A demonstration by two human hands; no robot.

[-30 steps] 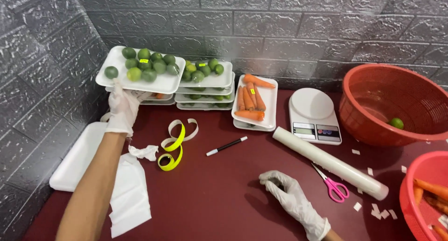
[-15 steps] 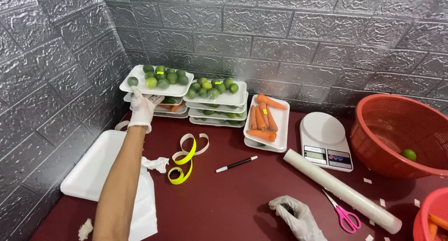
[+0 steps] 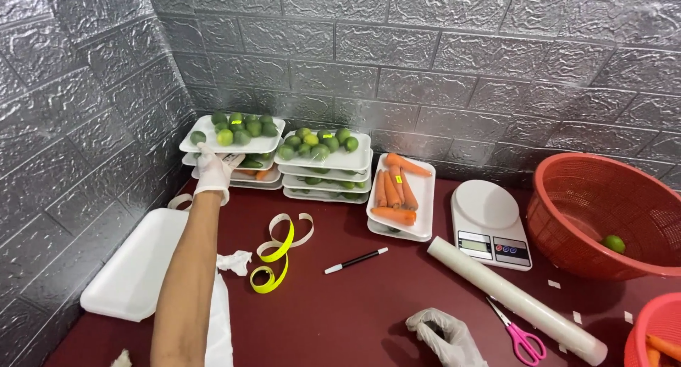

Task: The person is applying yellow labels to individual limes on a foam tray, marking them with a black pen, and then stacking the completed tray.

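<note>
Head view: left hand (image 3: 213, 170), gloved, reaches to the front edge of the top tray of limes (image 3: 230, 133) on the left stack by the wall, fingers curled against its rim; grip unclear. Right hand (image 3: 447, 335) rests on the table (image 3: 369, 303), fingers loosely bent, empty. Stacking step appears under way; steadying the tray level seems called for.

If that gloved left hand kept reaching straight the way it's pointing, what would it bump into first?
The left hand points up and away toward the corner and already seems to touch the front edge of the top tray of limes. Going on, it would likely push that tray, and behind it stands the grey brick wall; depth is hard to judge.
</note>
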